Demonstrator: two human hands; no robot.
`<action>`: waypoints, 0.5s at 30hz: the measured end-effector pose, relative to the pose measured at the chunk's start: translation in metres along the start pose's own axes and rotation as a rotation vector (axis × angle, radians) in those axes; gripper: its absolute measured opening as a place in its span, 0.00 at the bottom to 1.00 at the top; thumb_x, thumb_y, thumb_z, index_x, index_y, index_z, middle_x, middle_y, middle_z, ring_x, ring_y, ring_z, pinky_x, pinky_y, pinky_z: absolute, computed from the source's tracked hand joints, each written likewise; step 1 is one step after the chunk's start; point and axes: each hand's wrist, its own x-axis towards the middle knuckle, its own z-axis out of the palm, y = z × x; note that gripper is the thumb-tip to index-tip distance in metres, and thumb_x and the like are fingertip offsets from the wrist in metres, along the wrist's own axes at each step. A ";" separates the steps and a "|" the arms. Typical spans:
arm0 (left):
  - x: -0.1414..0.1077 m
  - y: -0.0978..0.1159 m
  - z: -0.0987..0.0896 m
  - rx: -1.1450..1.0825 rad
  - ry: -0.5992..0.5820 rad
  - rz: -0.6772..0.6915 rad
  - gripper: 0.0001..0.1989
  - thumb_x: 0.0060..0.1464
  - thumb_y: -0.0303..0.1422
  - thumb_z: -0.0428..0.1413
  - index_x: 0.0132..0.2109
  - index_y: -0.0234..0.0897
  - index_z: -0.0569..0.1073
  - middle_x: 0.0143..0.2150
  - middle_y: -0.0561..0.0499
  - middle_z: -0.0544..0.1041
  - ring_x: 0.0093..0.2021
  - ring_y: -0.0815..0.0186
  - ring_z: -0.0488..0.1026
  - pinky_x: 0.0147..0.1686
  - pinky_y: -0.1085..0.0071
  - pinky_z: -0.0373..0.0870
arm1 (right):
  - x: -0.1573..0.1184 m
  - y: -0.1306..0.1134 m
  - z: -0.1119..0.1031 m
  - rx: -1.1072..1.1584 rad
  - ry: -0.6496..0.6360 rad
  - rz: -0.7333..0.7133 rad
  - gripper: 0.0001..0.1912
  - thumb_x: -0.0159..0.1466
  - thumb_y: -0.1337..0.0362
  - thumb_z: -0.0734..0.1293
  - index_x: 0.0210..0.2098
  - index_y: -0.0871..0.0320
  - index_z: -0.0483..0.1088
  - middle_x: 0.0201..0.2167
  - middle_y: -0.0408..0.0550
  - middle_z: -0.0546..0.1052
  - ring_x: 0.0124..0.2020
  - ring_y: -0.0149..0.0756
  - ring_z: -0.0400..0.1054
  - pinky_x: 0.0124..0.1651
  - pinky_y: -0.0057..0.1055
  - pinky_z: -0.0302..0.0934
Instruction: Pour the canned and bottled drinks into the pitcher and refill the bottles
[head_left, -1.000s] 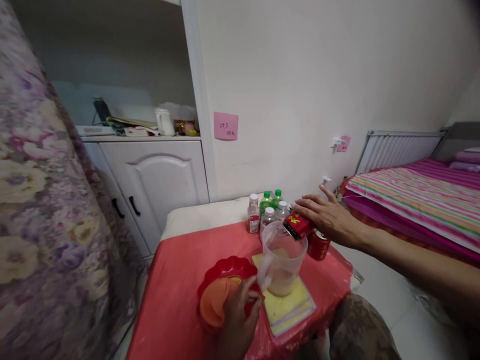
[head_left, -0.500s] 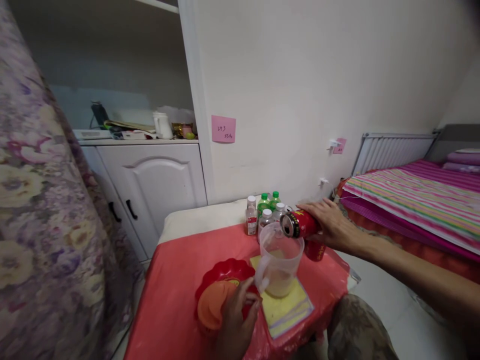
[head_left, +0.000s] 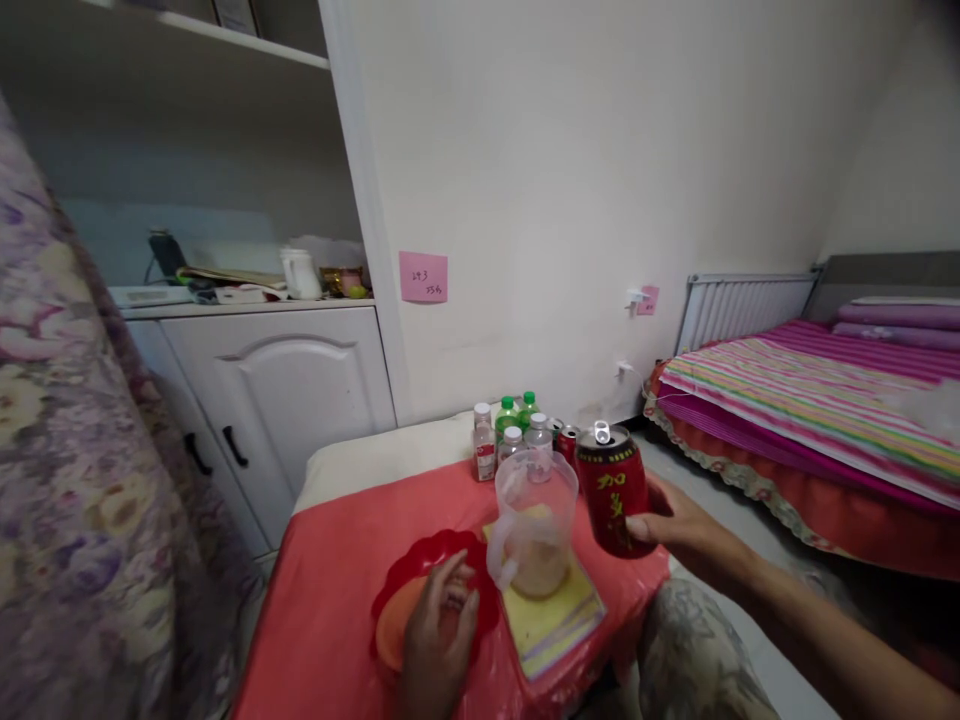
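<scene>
My right hand [head_left: 667, 515] is wrapped round a red drink can [head_left: 611, 500] with yellow characters and a raised ring tab. It holds the can nearly upright, just right of the jug's rim. The translucent plastic jug [head_left: 536, 520], with some pale liquid at its bottom, stands on a folded yellow cloth [head_left: 551, 630], its handle toward the left. My left hand [head_left: 442, 625] hovers by an orange round bowl or lid [head_left: 394, 625] in a red scalloped dish [head_left: 469, 545]. Its fingers are loosely bent and apart, with nothing visible in them.
Behind the jug stand several bottles, some with white caps [head_left: 512, 435] and some with green caps [head_left: 508, 403], and small red cans [head_left: 568, 440]. A red cover [head_left: 322, 560] lies over the table. A bed [head_left: 795, 400] is at the right, a white cabinet [head_left: 292, 400] at the left.
My right hand has turned the can from tilted over the jug's mouth to nearly upright, beside the jug and nearer to me. My left hand stays by the orange item. The view has shifted.
</scene>
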 end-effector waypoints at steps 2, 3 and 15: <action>0.000 0.009 -0.005 0.017 0.079 0.049 0.18 0.56 0.41 0.57 0.50 0.37 0.75 0.38 0.46 0.82 0.35 0.60 0.80 0.39 0.64 0.80 | -0.017 0.011 0.013 0.114 -0.020 0.018 0.35 0.52 0.54 0.78 0.57 0.56 0.68 0.48 0.51 0.79 0.41 0.43 0.74 0.46 0.39 0.68; -0.001 0.014 -0.007 0.023 0.094 0.066 0.17 0.56 0.41 0.57 0.49 0.37 0.76 0.37 0.46 0.81 0.36 0.60 0.80 0.39 0.65 0.80 | -0.025 0.018 0.020 0.161 -0.041 0.040 0.37 0.52 0.54 0.78 0.57 0.55 0.68 0.47 0.52 0.79 0.37 0.41 0.75 0.40 0.37 0.69; -0.056 0.061 -0.006 -0.081 -0.271 0.045 0.21 0.55 0.47 0.58 0.52 0.42 0.77 0.45 0.44 0.83 0.43 0.54 0.80 0.46 0.60 0.79 | -0.063 0.089 0.086 0.275 -0.022 0.096 0.47 0.42 0.47 0.82 0.58 0.54 0.69 0.56 0.54 0.77 0.59 0.55 0.68 0.63 0.48 0.59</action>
